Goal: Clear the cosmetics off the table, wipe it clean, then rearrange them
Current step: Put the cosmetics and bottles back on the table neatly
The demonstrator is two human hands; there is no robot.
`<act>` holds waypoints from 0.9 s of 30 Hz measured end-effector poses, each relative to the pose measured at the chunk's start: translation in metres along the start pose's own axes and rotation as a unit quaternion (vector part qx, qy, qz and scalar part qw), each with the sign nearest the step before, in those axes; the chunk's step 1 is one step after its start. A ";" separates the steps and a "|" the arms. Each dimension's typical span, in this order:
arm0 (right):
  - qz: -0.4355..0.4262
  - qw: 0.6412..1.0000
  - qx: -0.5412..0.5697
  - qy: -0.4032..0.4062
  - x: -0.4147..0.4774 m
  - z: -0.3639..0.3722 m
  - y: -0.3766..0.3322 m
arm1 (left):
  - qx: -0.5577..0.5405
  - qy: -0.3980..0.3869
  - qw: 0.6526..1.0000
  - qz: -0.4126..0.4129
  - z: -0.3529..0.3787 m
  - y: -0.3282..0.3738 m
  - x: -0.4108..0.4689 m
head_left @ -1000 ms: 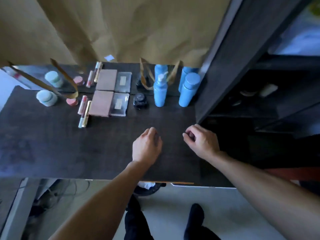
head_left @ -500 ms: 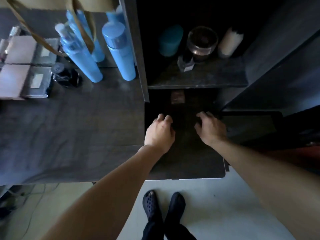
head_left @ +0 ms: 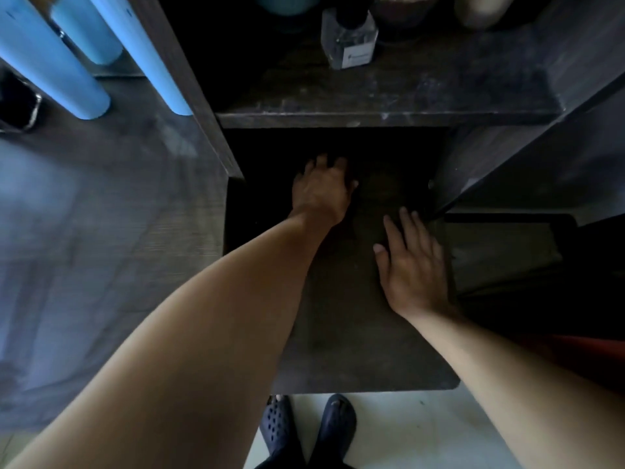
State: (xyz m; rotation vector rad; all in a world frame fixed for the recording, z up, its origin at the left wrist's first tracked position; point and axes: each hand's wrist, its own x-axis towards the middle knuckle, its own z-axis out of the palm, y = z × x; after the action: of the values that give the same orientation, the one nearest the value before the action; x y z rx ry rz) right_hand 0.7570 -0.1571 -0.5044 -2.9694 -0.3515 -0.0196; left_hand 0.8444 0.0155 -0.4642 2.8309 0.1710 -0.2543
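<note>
Resting on shelf point(head_left: 355, 333): flat right hand point(head_left: 409, 265)

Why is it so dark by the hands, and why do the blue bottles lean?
Head view: the left hand lies in shadow under the shelf; the right hand catches more light; the wide lens leans the blue bottles; the table looks smeared.

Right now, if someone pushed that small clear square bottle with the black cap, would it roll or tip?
Likely neither: the small clear square bottle has flat sides and a squat base, so it should slide. It looks like glass, so probably fragile and heavyish.
</note>
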 end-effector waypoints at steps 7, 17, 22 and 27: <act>0.003 0.998 -0.022 -0.053 0.001 -0.011 -0.004 | -0.113 -0.020 0.990 -0.085 -0.018 -0.003 -0.019; 0.025 0.994 0.090 -0.058 -0.001 -0.110 -0.026 | -0.182 0.008 0.980 -0.084 -0.087 -0.003 -0.118; -0.015 0.981 0.177 0.082 0.000 -0.186 -0.060 | -0.210 0.011 0.970 -0.125 -0.128 -0.011 -0.170; -0.047 0.967 0.219 0.119 0.044 -0.244 -0.098 | -0.243 0.037 0.954 -0.171 -0.154 -0.018 -0.204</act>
State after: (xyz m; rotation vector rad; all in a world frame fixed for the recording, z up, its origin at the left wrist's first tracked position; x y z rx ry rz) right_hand 0.7782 -0.0893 -0.2471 -2.4769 -0.4037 -0.2716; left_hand 0.6666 0.0606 -0.2852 2.3075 0.6493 -0.1514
